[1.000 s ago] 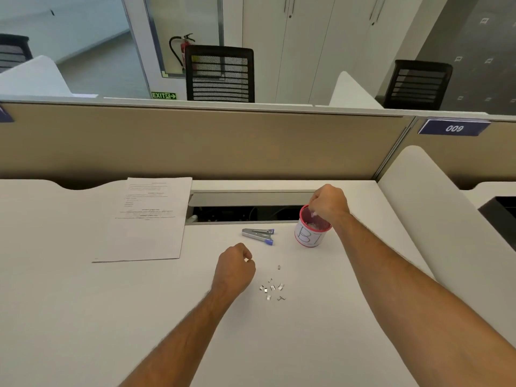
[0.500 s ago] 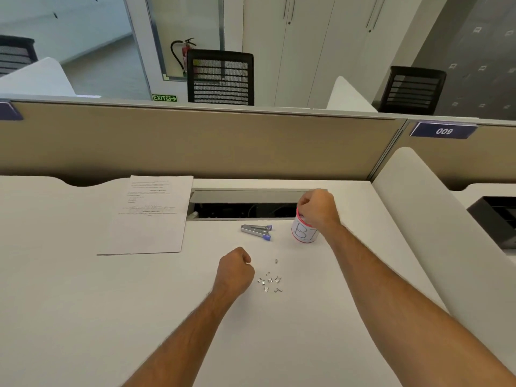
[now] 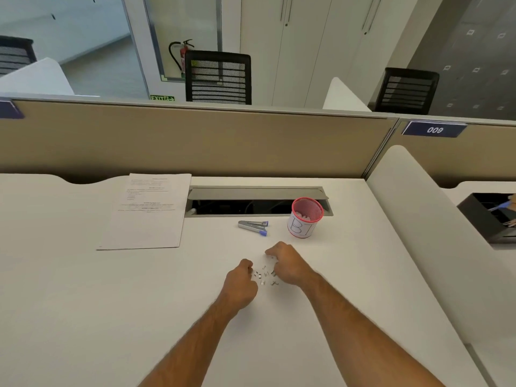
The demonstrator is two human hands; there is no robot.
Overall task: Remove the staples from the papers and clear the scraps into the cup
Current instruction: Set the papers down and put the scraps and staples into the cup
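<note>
While both hands flank a small scatter of pulled staples (image 3: 265,275) at the centre of the frame, the left hand (image 3: 242,284) is balled into a fist on the white tabletop (image 3: 83,303). The right hand (image 3: 289,265) curls over the pile; whether its fingers (image 3: 272,251) pinch anything cannot be told. Above and to the right stands the red mesh cup (image 3: 305,217), with the staple remover (image 3: 252,227) to its left and the papers (image 3: 150,210) further left.
</note>
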